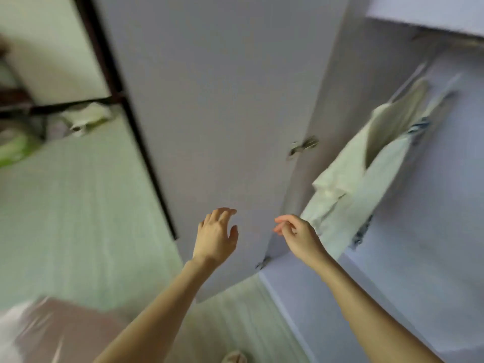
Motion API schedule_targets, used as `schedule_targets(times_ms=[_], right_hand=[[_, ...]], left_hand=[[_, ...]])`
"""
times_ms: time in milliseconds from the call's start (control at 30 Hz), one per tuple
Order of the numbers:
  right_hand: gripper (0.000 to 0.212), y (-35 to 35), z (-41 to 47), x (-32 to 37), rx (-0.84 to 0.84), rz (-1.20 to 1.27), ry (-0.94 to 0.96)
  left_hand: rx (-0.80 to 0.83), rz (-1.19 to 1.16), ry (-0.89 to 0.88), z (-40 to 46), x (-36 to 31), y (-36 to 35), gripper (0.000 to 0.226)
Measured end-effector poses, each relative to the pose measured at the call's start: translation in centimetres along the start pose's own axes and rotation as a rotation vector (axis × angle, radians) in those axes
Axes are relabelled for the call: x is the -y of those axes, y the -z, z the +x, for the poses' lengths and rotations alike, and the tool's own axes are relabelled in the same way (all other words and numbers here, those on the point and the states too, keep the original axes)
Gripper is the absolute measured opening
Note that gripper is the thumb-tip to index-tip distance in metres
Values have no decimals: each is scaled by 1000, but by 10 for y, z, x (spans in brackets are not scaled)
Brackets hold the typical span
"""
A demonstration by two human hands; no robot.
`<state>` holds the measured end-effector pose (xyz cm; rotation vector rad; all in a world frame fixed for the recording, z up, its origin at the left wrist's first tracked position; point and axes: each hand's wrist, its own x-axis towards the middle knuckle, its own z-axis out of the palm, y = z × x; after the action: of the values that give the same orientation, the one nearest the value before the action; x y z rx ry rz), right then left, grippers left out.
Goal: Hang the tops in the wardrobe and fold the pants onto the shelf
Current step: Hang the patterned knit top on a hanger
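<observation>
The pale lilac wardrobe (419, 231) stands open on the right, its door (222, 113) swung out in front of me. Inside, a white top (348, 174) hangs on a hanger, with a blue-striped garment (419, 127) partly hidden behind it. My left hand (216, 237) is raised in front of the door with loose fingers, holding nothing. My right hand (298, 235) hovers near the door's hinged edge, just left of the white top's hem, with its fingers loosely curled and nothing in them. The view is tilted and blurred.
A pale green tiled floor (78, 218) spreads to the left. A dark-framed doorway (112, 82) stands beside the wardrobe, with blurred clutter beyond it. A brownish surface with white cloth (52, 331) lies at the bottom left.
</observation>
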<state>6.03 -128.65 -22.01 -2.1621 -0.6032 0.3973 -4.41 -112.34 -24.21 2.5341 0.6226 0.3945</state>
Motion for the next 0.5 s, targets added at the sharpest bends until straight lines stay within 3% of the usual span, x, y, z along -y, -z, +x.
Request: schedule_targets(times_ms=[267, 500], right_hand=[[26, -179, -71, 58, 578, -38, 158], [24, -322, -167, 151, 947, -69, 372]], left_hand=[[-241, 36, 567, -188, 128, 74, 36], [-532, 26, 999, -348, 208, 144, 32]])
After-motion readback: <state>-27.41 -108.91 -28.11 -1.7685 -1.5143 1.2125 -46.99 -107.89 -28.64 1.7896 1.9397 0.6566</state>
